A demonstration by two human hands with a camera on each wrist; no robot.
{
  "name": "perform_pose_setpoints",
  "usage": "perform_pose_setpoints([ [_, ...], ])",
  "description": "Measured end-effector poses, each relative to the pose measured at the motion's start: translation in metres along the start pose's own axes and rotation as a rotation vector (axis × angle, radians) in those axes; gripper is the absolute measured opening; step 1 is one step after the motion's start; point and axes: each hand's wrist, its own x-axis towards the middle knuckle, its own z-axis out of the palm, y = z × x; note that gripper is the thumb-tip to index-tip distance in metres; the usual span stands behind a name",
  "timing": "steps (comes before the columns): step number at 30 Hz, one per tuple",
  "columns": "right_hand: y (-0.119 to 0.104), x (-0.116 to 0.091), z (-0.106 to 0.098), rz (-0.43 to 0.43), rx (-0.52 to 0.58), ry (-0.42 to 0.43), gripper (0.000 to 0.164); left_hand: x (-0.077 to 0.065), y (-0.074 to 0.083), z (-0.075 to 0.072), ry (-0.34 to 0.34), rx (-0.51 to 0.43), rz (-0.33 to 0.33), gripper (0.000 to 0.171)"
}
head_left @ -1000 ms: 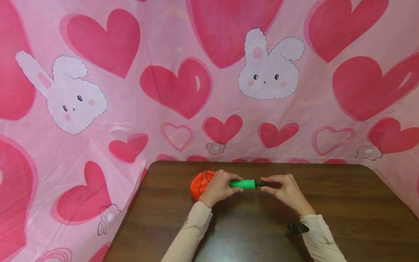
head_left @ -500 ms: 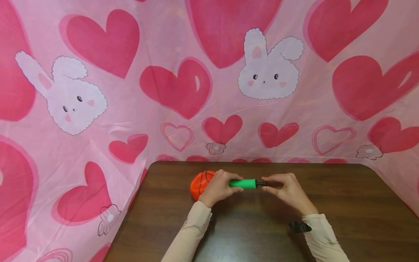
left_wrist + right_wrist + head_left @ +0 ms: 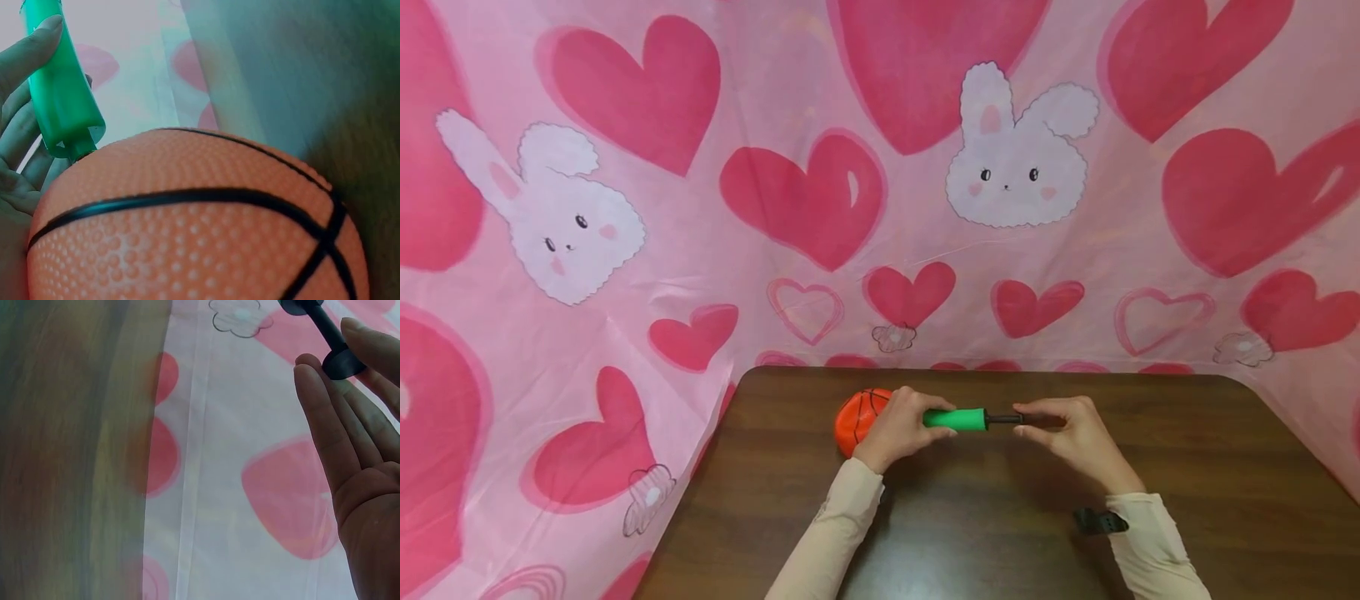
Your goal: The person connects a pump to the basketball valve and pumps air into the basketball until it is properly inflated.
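Note:
A green hand pump [image 3: 958, 419] lies level above the table, its barrel gripped by my left hand [image 3: 898, 429]. Thumb and fingers wrap the barrel in the left wrist view, where the pump's tip meets an orange toy basketball [image 3: 187, 237] with black lines. In the head view the ball [image 3: 859, 421] sits left of the hand and is partly covered by it; its outline looks uneven. On the other side my right hand [image 3: 1078, 437] pinches the end of the black plunger rod [image 3: 1003, 419], which sticks out of the barrel. The right wrist view shows the round black handle [image 3: 342, 364] between thumb and fingertips.
A brown wooden table [image 3: 985, 533] with rounded far corners carries the ball. Behind and to the left hangs a pink cloth [image 3: 917, 208] printed with hearts and rabbit faces. A black strap [image 3: 1101, 522] shows at the right wrist.
My right hand has moved to the right, drawing the black plunger rod farther out of the green barrel. The left hand and the ball stay in place.

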Motion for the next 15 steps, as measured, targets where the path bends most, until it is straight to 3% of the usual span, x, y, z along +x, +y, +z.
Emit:
perform_pose_setpoints([
  [6, 0.004, -0.005, -0.009, -0.030, -0.016, 0.020, 0.033, 0.000, 0.000, 0.000, -0.005, -0.006, 0.005, 0.030],
  [15, 0.008, -0.014, -0.029, 0.033, -0.058, 0.028, 0.033, -0.001, -0.002, 0.000, 0.001, 0.016, 0.004, 0.030],
])
